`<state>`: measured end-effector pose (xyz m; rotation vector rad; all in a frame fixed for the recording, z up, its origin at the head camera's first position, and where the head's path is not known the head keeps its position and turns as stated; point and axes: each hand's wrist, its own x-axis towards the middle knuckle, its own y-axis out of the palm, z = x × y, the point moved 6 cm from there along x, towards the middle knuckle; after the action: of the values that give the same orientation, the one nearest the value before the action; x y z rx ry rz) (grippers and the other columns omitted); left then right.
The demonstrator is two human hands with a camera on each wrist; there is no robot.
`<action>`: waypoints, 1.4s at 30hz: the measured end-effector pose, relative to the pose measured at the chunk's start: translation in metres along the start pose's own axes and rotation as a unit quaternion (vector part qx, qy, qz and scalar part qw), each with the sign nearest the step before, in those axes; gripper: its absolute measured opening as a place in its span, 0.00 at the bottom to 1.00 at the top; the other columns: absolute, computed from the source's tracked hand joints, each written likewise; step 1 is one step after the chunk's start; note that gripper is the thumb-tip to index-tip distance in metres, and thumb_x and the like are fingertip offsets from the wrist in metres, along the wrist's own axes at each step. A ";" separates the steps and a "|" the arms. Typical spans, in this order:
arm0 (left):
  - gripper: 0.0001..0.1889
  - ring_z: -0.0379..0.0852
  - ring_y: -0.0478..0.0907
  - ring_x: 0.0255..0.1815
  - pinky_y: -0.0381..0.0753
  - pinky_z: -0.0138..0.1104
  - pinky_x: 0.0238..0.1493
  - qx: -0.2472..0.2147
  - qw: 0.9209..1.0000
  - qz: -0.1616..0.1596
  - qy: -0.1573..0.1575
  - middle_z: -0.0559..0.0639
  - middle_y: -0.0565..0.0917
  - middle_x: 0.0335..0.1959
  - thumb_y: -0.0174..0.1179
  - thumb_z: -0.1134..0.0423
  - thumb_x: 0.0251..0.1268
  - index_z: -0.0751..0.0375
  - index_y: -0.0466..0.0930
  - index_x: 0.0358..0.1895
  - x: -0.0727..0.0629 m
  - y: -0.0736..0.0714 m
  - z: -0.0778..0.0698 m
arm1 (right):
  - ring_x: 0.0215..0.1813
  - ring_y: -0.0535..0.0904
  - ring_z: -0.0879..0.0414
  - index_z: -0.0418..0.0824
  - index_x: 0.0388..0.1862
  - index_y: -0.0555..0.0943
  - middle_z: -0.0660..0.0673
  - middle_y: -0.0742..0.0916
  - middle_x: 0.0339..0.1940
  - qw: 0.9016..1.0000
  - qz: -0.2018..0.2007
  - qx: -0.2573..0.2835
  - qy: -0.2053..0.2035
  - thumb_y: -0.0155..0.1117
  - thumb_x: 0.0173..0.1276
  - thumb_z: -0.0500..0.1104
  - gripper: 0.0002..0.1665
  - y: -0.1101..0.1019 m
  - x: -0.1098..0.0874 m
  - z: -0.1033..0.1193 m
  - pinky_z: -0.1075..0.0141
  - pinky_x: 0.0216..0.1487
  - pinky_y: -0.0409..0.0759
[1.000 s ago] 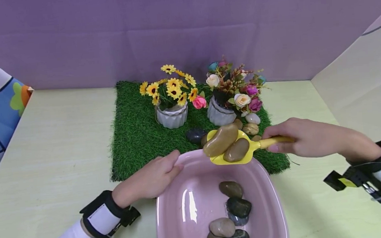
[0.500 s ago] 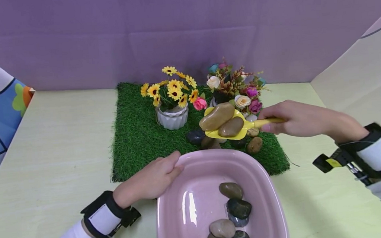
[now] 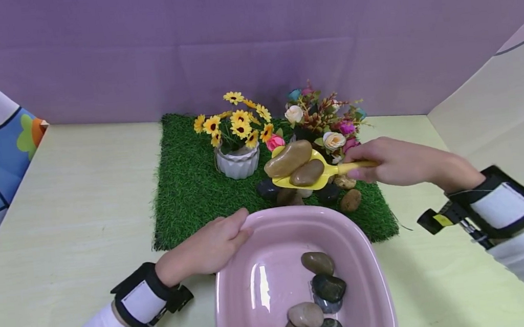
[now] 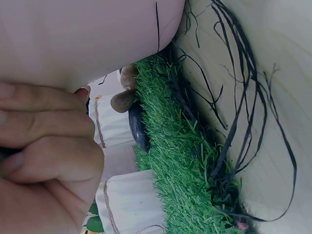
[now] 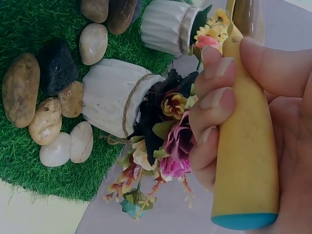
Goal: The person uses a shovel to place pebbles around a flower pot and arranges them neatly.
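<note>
My right hand [image 3: 393, 161] grips the handle of a yellow toy shovel [image 3: 321, 179], its fingers wrapped round it in the right wrist view. On the blade lie two smooth stones: a long tan stone [image 3: 289, 159] and a smaller brown stone [image 3: 307, 173]. The shovel hangs above the near part of the green turf mat [image 3: 200, 199], beyond the pink basin [image 3: 235, 289]. With curled fingers my left hand [image 3: 213, 244] holds the basin's far left rim. Inside the basin lie several wet stones, among them a black stone [image 3: 329, 287].
A white pot of yellow flowers [image 3: 238, 163] and a pot of mixed flowers [image 3: 325, 122] stand on the mat. Several stones lie before them, including a brown speckled stone [image 3: 350, 200]. Dark loose strands [image 4: 243, 73] trail from the mat's edge.
My right hand has carried the loaded shovel away from the basin's far rim, first farther back over the mat, then leftward. The left hand and basin have stayed put.
</note>
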<state>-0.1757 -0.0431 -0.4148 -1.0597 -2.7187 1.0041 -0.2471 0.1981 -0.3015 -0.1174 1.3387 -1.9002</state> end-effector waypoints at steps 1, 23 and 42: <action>0.07 0.37 0.75 0.15 0.77 0.31 0.19 0.000 1.000 0.000 0.001 0.49 0.72 0.21 0.39 0.59 0.73 0.56 0.61 0.37 0.000 0.000 0.000 | 0.22 0.65 0.62 0.50 0.35 0.74 0.53 0.72 0.22 1.000 -0.001 -0.003 0.000 0.51 0.71 0.48 0.06 0.000 0.001 0.000 0.69 0.30 0.67; 0.07 0.36 0.75 0.17 0.76 0.30 0.23 0.009 1.000 -0.001 0.006 0.49 0.71 0.21 0.39 0.59 0.73 0.55 0.61 0.36 0.001 0.001 0.000 | 0.20 0.65 0.58 0.45 0.34 0.77 0.51 0.72 0.19 1.000 0.008 -0.012 0.003 0.52 0.69 0.43 0.07 0.021 0.045 0.014 0.66 0.27 0.67; 0.07 0.37 0.75 0.16 0.76 0.30 0.20 0.003 1.000 0.001 0.008 0.49 0.71 0.21 0.39 0.59 0.73 0.56 0.61 0.36 0.000 0.000 0.000 | 0.20 0.64 0.59 0.44 0.29 0.76 0.51 0.71 0.18 0.999 0.008 -0.032 0.007 0.52 0.68 0.43 0.08 0.040 0.059 0.007 0.68 0.27 0.65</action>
<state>-0.1755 -0.0428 -0.4150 -1.0652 -2.6999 0.9995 -0.2621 0.1497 -0.3518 -0.1265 1.4072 -1.8486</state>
